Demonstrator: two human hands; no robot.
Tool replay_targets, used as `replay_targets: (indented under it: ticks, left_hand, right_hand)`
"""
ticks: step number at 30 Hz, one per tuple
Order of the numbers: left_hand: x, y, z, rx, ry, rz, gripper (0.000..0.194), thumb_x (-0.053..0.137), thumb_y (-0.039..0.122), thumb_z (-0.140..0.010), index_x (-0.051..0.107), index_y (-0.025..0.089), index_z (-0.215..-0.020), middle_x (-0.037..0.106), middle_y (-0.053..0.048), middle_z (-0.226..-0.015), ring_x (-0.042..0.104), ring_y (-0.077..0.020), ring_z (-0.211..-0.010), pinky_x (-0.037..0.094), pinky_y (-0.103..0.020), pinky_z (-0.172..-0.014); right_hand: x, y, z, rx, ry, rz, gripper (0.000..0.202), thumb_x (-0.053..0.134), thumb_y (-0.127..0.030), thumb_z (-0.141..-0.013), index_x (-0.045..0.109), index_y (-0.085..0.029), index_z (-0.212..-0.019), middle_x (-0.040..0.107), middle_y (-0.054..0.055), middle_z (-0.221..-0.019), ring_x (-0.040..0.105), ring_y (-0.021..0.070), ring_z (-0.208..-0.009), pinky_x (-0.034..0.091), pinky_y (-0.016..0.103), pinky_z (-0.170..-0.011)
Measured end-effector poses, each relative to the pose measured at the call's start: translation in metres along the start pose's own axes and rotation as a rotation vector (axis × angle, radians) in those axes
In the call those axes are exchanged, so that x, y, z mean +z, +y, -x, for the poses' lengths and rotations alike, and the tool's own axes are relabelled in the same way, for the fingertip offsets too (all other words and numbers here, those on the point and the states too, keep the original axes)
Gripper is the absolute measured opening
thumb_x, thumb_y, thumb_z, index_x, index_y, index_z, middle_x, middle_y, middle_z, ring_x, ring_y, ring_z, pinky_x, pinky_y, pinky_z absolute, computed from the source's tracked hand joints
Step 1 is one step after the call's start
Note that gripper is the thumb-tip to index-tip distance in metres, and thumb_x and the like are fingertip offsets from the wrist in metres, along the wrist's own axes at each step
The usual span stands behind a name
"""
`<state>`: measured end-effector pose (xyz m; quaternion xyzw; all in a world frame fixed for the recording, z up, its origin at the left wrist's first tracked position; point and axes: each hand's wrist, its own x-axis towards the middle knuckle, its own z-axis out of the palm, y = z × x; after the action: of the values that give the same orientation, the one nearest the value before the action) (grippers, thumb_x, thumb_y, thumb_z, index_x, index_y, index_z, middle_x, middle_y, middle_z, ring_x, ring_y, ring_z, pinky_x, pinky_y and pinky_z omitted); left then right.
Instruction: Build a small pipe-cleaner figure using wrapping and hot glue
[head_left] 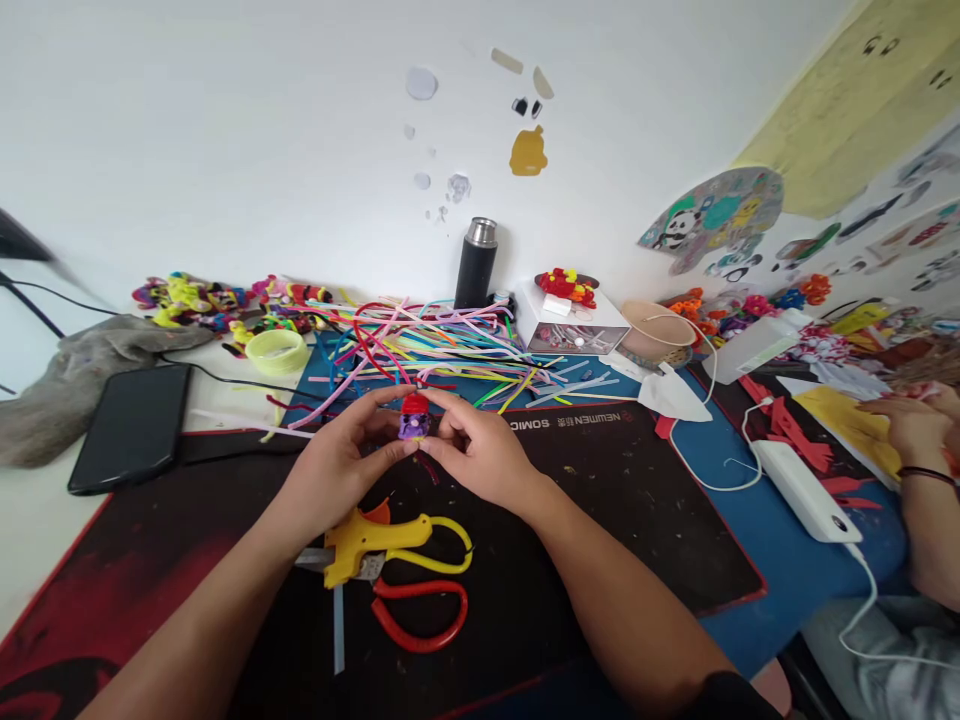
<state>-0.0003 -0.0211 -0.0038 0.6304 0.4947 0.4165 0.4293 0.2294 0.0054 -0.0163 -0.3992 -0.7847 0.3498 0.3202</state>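
A small red and purple figure (413, 418) is held upright between both hands, above the black mat (600, 500). My left hand (337, 465) pinches it from the left, with thumb and index finger at its lower and upper ends. From the right, my right hand (480, 455) grips it in the same way, and the fingertips of both hands nearly meet. A dark red stem shows just below the figure. Nearer to me on the mat lie scissors with red and yellow handles (420, 615) and a yellow tool (367, 540), partly overlapping.
Colourful pipe cleaners (405, 345) are heaped behind the mat, near a black bottle (476, 265) and a white box (574, 330). At left lie a phone (131, 425) and a green bowl (277, 352). A white power bank (806, 490) and another person's hands (919, 430) are at right.
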Motion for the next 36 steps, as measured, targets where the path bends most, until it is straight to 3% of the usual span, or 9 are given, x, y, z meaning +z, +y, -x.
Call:
replay_targets:
  ticks: [6,14,24,36]
  left_hand:
    - [-0.001,0.003,0.000,-0.019,-0.022,0.031,0.065,0.086,0.055,-0.091,0.068,0.025,-0.146,0.084,-0.004,-0.096,0.080,-0.0305,-0.097,0.063,-0.041,-0.090]
    - [-0.005,0.002,-0.002,0.008,-0.025,-0.098,0.064,0.082,0.063,-0.091,0.073,0.025,-0.142,0.087,-0.005,-0.099,0.081,-0.0318,-0.095,0.063,-0.042,-0.090]
    - [-0.008,0.000,-0.003,0.026,-0.040,-0.145,0.068,0.078,0.053,-0.092,0.069,0.026,-0.154,0.086,-0.004,-0.099,0.081,-0.0309,-0.096,0.062,-0.042,-0.092]
    - [-0.007,-0.002,-0.002,0.015,-0.020,-0.134,0.056,0.079,0.057,-0.093,0.075,0.026,-0.139,0.087,-0.005,-0.100,0.083,-0.0315,-0.097,0.063,-0.041,-0.090]
  right_hand:
    - [0.001,0.004,0.000,-0.044,-0.011,-0.015,0.065,0.076,-0.030,-0.108,0.059,-0.024,-0.170,0.067,-0.006,-0.084,0.058,0.0149,-0.070,0.046,0.030,-0.074]
    - [-0.003,0.003,-0.002,-0.012,-0.043,0.000,0.066,0.079,-0.031,-0.107,0.060,-0.022,-0.169,0.069,-0.005,-0.084,0.058,0.0149,-0.069,0.046,0.030,-0.075]
    - [-0.005,-0.004,-0.003,0.017,-0.029,0.069,0.062,0.079,-0.030,-0.107,0.063,-0.020,-0.166,0.072,-0.004,-0.085,0.058,0.0151,-0.069,0.046,0.030,-0.074]
    - [-0.004,0.000,-0.002,0.000,-0.047,0.045,0.067,0.079,-0.030,-0.107,0.060,-0.024,-0.171,0.072,-0.005,-0.084,0.060,0.0156,-0.070,0.045,0.029,-0.075]
